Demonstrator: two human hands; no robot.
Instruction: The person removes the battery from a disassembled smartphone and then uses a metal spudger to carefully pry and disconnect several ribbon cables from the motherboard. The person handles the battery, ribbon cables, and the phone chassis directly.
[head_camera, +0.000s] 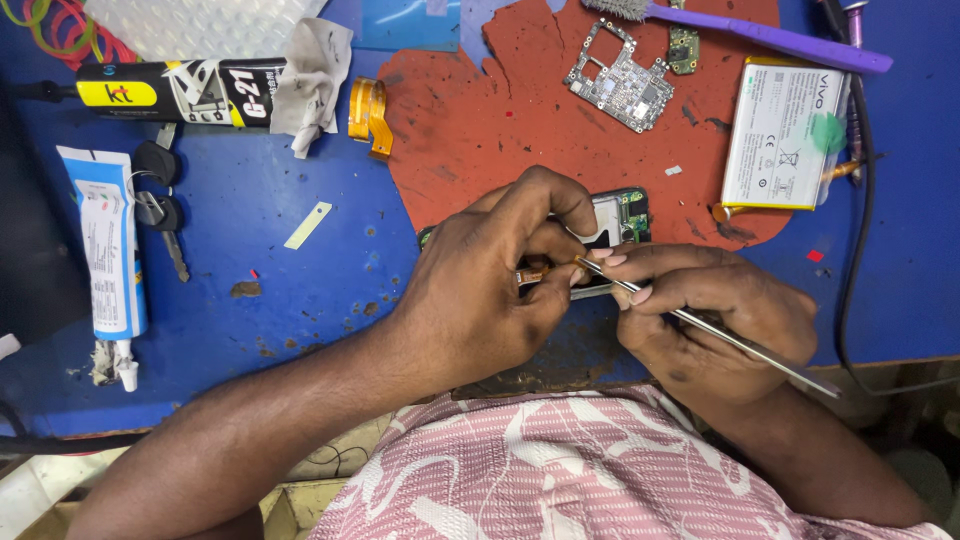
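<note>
1. Left hand (480, 290) at centre, fingers curled tight and pinching a small orange flex strip (531, 273) over the opened phone (618, 222); phone mostly hidden beneath both hands, only its green-edged top corner showing at about one o'clock from the left hand.
2. Right hand (715, 320) at three o'clock from the left, fingers clenched around metal tweezers (720, 332); tweezer tips touching the strip just beside the left fingertips; handle running out toward four o'clock.
3. Phone resting across the lower edge of a worn red mat (470, 130) on the blue bench (270, 230).
4. At twelve to one o'clock from the hands: bare circuit board (620, 82); purple-handled brush (760, 35) above it; white battery (785, 132) at two o'clock.
5. At ten o'clock: black and yellow glue tube (170, 92), crumpled grey cloth (312, 82), orange ribbon cable (370, 115); at nine o'clock, white and blue tube (110, 250) beside keys (165, 205).
</note>
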